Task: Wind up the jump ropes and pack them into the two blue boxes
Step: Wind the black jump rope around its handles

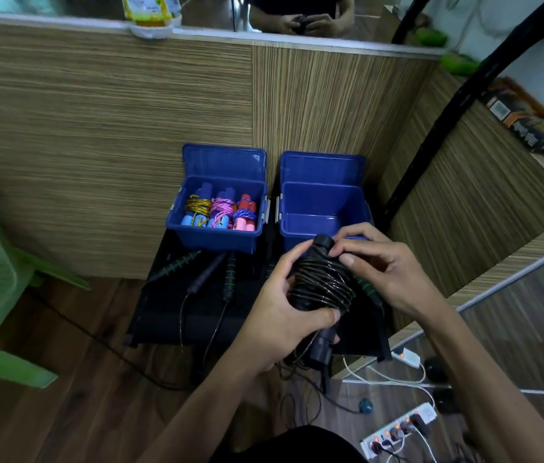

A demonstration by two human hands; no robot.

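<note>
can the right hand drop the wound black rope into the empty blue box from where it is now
Probably yes. The right hand and the wound black rope hang at the near rim of the empty blue box, whose lid stands open with nothing inside. The left hand also grips the bundle.

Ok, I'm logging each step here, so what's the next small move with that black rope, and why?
Probably tuck in the loose end, then lower the bundle into the empty right box. The black rope already looks coiled tightly around its handles, held by the left hand while the right hand pinches near the top. The left box already holds three wound ropes.
</note>
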